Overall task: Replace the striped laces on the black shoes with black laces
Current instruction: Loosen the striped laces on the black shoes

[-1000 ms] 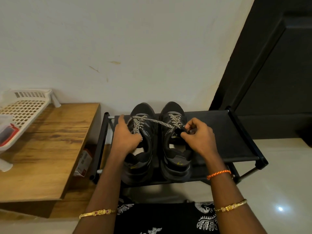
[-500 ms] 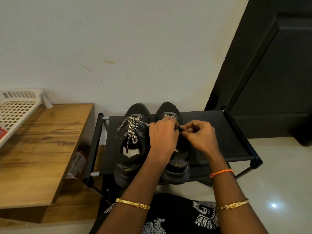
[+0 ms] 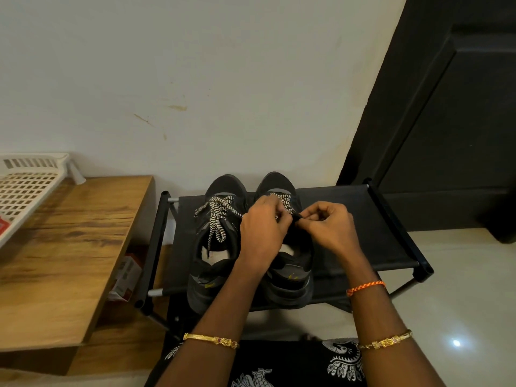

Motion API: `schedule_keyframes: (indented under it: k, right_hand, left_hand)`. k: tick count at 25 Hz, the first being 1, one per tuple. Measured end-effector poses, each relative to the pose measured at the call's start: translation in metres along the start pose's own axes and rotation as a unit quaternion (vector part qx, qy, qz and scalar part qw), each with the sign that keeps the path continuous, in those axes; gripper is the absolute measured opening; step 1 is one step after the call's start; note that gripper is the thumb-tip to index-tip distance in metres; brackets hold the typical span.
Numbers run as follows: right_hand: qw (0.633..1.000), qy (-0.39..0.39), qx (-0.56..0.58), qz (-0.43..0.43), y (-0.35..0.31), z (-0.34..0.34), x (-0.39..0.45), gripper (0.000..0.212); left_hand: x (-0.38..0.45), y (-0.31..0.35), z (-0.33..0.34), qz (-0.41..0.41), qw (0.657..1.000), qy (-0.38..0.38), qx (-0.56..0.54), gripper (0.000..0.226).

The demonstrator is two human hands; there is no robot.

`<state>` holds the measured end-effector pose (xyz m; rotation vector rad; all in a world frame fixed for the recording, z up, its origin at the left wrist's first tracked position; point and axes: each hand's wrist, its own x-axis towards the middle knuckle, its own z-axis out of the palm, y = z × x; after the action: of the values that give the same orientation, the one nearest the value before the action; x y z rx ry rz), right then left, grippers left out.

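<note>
Two black shoes [image 3: 251, 247] stand side by side on a black shoe rack [image 3: 363, 219], just right of a wooden desk [image 3: 69, 247] bearing a white basket [image 3: 28, 188]. Striped laces [image 3: 219, 216] hang loose on the left shoe. Over the right shoe, the left hand [image 3: 262, 230] and right hand [image 3: 326, 227] meet, each grip pinched together on its tongue or lace.

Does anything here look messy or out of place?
Only small things: the left black shoe has its striped lace hanging loose and untied, a white slotted plastic tray sits tilted on the wooden table, and the wall has brownish scuffs.
</note>
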<state>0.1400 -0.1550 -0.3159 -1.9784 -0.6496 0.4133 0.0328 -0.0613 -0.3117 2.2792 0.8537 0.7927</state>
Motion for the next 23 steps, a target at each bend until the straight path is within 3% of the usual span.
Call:
schedule_keyframes:
  k: [2, 4, 6, 7, 9, 11, 13, 17, 23]
  right_hand:
    - [1.0, -0.001, 0.009, 0.01, 0.0, -0.001, 0.001, 0.013]
    - [1.0, -0.009, 0.014, 0.018, 0.0, 0.0, 0.0, 0.014]
    - [0.999, -0.019, 0.019, 0.021, 0.001, -0.001, 0.001, 0.014]
    - [0.999, -0.022, 0.024, 0.023, 0.001, -0.001, 0.002, 0.014]
    - [0.999, -0.025, 0.033, 0.025, 0.002, -0.004, 0.003, 0.014]
    - [0.999, -0.031, 0.035, 0.021, 0.002, -0.005, 0.004, 0.014]
    - [0.999, -0.043, 0.03, 0.014, 0.001, -0.004, 0.004, 0.013]
    - [0.997, -0.064, 0.037, 0.014, 0.0, -0.003, 0.006, 0.013]
    - [0.997, -0.067, 0.043, 0.024, 0.002, -0.002, 0.008, 0.01]
  left_hand:
    - [0.005, -0.008, -0.002, -0.131, 0.98, 0.03, -0.15, 0.007]
    - [0.009, -0.013, -0.003, -0.278, 0.911, 0.021, -0.303, 0.005]
    - [0.012, -0.014, -0.003, -0.326, 0.878, -0.009, -0.351, 0.002]
    - [0.012, -0.013, -0.005, -0.305, 0.887, -0.016, -0.346, 0.007]
    - [0.009, -0.011, -0.01, -0.172, 0.942, -0.021, -0.288, 0.022]
    - [0.004, -0.01, -0.013, -0.002, 0.993, -0.035, -0.11, 0.028]
    - [0.0, -0.009, -0.01, 0.078, 0.993, -0.056, 0.065, 0.026]
    - [0.001, -0.005, -0.007, 0.093, 0.986, -0.031, 0.131, 0.019]
    - [-0.003, 0.0, -0.006, 0.071, 0.996, 0.052, 0.003, 0.005]
